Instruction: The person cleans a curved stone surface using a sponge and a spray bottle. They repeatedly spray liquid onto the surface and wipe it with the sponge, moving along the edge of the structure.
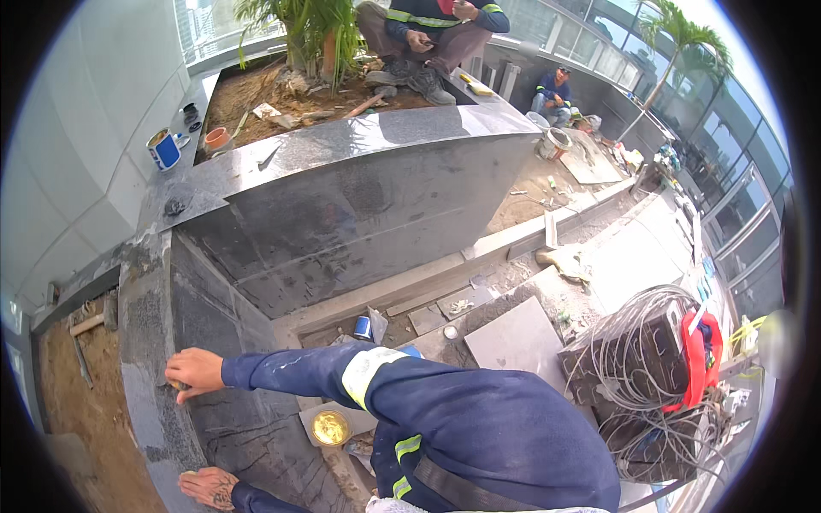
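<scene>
My right hand (194,372), in a dark blue sleeve with a reflective band, is closed around a small, partly hidden dark-and-yellowish object over the grey stone ledge (149,410). Lower in the picture, my left hand (210,487), with a tattooed back, rests on the inner edge of the same ledge. Something small and pale shows at its fingertips; whether it is gripped is unclear. Dark stone slabs (256,423) lie below the ledge. An open round container of shiny yellow material (331,428) stands on a pale board to the right of my hands.
A stone-clad planter (385,186) stands beyond my right arm, with a person (436,25) sitting at it. Another person (553,96) sits farther back. Loose tiles (513,333) lie behind my arm, and coiled cables (648,346) hang over dark blocks. A blue-and-white can (164,151) stands at the planter's left.
</scene>
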Available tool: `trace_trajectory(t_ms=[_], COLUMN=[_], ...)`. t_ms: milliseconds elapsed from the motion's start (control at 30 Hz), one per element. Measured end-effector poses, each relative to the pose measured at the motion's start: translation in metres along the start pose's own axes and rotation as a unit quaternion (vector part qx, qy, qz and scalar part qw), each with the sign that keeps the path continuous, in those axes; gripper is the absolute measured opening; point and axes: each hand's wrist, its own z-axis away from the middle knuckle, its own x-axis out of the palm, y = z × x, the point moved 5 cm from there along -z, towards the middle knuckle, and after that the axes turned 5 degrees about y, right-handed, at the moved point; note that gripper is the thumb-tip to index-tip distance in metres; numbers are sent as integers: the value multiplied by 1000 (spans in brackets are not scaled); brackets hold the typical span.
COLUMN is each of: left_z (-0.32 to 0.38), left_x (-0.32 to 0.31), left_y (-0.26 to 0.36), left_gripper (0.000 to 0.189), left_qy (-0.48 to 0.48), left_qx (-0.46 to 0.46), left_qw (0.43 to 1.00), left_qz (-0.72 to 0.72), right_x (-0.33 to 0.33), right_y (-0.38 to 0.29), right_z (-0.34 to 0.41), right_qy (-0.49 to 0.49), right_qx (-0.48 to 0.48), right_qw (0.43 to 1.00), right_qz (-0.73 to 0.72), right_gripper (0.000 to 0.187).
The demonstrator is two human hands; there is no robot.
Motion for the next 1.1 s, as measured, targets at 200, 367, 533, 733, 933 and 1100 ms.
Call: trace_trajectory(t_ms=[200, 367, 533, 733, 933, 1100], left_z=[8, 21, 37, 56, 74, 75], left_x=[-18, -33, -47, -57, -72, -74], left_y=[50, 89, 147, 186, 249, 261], left_gripper=[47, 47, 47, 47, 47, 46], left_qy=[55, 68, 77, 75, 74, 70], left_qx=[71, 120, 187, 206, 271, 284], left_qw=[995, 985, 968, 957, 927, 919], left_qz=[48, 100, 150, 188, 247, 264], right_x=[10, 25, 69, 83, 48, 51], right_y=[-42, -55, -51, -61, -20, -8], right_z=[-24, -33, -30, -7, -23, -40], right_qy=[20, 30, -113, -108, -14, 20], right_qx=[-171, -281, -268, -173, -71, 61], right_qw=[982, 959, 945, 921, 906, 880], right_qz=[75, -18, -147, -332, -417, -470], right_gripper=[49, 31, 23, 25, 30, 29])
